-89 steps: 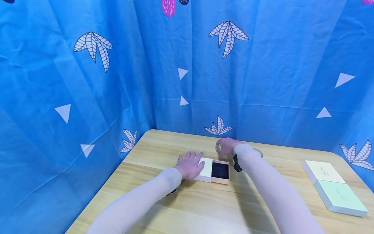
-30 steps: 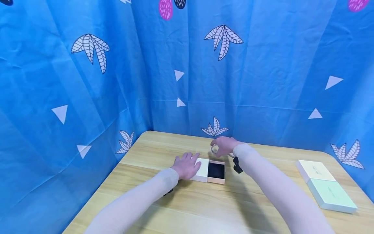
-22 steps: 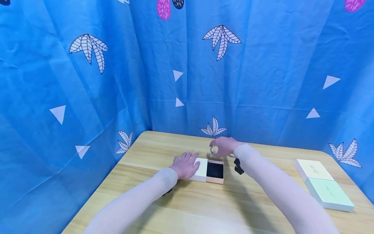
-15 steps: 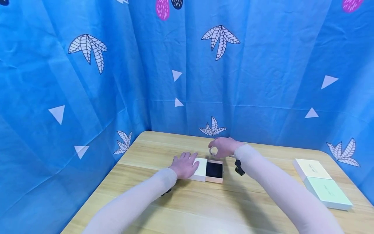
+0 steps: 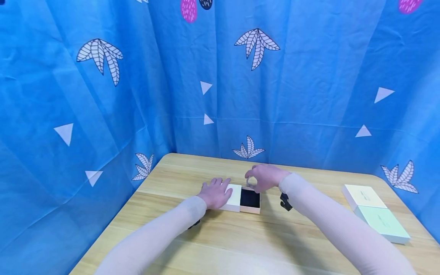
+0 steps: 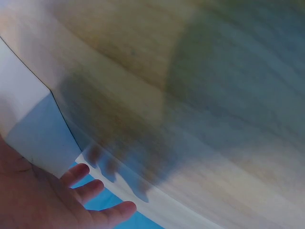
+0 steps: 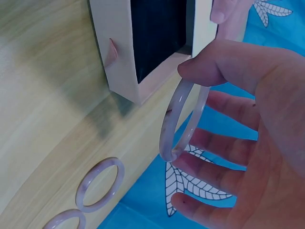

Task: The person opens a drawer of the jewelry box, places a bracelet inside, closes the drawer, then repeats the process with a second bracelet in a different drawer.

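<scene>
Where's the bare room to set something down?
Bare table lies between the left sleeve and right sleeve, this side of the open box; also between the right sleeve and closed boxes. Around the open box it's crowded: left hand on it, right hand holding a bangle close by, loose bangles on the table.

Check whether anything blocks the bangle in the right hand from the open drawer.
Nothing visible blocks the open drawer. The right hand holds the bangle near the drawer's far rim; whether it is past that rim, I cannot tell. The left hand rests on the white cover, off the opening.
</scene>
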Demonstrator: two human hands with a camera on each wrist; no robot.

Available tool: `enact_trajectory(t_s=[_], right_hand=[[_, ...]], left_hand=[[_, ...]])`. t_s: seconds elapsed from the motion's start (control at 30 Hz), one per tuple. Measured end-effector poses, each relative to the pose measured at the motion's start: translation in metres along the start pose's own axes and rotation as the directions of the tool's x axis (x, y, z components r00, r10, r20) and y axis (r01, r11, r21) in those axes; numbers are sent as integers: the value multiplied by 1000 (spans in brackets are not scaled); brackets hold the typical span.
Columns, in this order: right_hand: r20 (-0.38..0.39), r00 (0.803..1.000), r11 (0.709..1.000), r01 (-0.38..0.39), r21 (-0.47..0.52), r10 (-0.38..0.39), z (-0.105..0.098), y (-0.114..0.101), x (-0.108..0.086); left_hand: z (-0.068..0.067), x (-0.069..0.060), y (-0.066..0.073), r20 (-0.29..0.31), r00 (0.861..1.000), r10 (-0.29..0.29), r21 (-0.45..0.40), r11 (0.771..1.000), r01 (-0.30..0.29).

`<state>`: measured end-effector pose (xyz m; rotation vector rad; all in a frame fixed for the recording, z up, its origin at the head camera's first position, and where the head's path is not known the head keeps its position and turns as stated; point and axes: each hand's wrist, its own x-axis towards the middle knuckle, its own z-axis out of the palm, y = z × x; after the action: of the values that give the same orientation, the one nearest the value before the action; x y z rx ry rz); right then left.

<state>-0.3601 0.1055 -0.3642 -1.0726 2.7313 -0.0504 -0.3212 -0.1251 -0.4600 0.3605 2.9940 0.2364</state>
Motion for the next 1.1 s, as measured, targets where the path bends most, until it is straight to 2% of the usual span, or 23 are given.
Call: enact_trajectory(t_s=[0.27, 0.5, 0.8, 1.1], right_hand=[[8, 999, 997, 35, -66, -35, -3, -9, -11], [21, 1000, 996, 25, -89, -23, 3, -14, -15], [15, 1000, 995, 24, -101, -23, 6, -21, -22], [9, 999, 983, 36, -181, -35, 12, -24, -20]], left_hand=[[0, 0, -3, -18, 1000, 1, 9, 1000, -1], [-5, -6, 0, -21, 1000, 14, -2, 1000, -14], [-6, -6, 2, -25, 999, 20, -13, 1000, -20], [-7, -7, 4, -28, 1000, 13, -6, 1000, -13]])
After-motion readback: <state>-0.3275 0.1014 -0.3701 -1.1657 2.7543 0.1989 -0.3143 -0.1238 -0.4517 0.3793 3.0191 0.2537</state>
